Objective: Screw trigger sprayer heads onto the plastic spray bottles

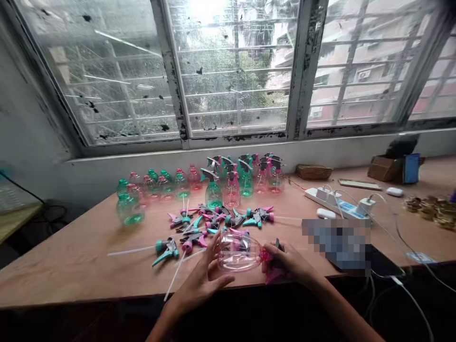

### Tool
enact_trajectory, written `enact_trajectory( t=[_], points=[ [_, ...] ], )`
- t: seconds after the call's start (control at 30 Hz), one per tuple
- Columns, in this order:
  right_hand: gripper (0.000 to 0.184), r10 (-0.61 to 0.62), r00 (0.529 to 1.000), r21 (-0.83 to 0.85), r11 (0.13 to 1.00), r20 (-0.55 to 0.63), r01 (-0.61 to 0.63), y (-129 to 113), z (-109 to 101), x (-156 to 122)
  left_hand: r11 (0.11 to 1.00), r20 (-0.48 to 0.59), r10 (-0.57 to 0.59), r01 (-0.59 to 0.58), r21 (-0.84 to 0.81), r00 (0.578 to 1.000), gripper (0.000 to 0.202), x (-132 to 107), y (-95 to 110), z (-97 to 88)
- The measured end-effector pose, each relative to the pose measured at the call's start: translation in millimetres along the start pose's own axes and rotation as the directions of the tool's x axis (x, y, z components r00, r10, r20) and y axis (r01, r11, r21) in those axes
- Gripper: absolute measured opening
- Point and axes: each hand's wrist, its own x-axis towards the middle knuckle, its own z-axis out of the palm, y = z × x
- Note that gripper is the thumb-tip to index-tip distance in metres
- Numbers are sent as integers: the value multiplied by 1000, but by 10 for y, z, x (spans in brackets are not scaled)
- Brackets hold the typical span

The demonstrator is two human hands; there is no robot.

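Note:
A clear pink spray bottle (239, 254) lies on its side in the air over the table's front edge, its neck pointing right. My left hand (204, 275) cups its base end, fingers behind and thumb stretched out below. At the neck, my right hand (285, 261) is closed around a pink and dark grey spray head (274, 274), mostly hidden by the fingers. Whether the head is fully screwed on cannot be seen. Just beyond the bottle lies a pile of loose spray heads (213, 218) in pink, teal and grey, some with white dip tubes.
Bottles with spray heads (245, 178) stand near the window. Left of them are several headless green and pink bottles (130, 209). On the right are a power strip (337, 203) with cables, a black phone (384, 261), a blurred patch and a cardboard box (384, 167).

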Motion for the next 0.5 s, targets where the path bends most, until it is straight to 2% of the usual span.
enact_trajectory(
  t=[0.17, 0.4, 0.5],
  points=[
    [63, 18, 1000, -25, 1000, -16, -19, -48, 26, -1, 1000, 15, -11, 11, -28, 1000, 92, 2, 54, -35],
    [69, -16, 1000, -111, 994, -23, 14, -86, 25, -22, 996, 19, 84, -84, -5, 996, 82, 28, -27, -35],
    [73, -5, 1000, -148, 989, -27, 1, -96, 29, -21, 998, 38, 48, -46, -42, 998, 100, 28, -19, -35]
  ],
)
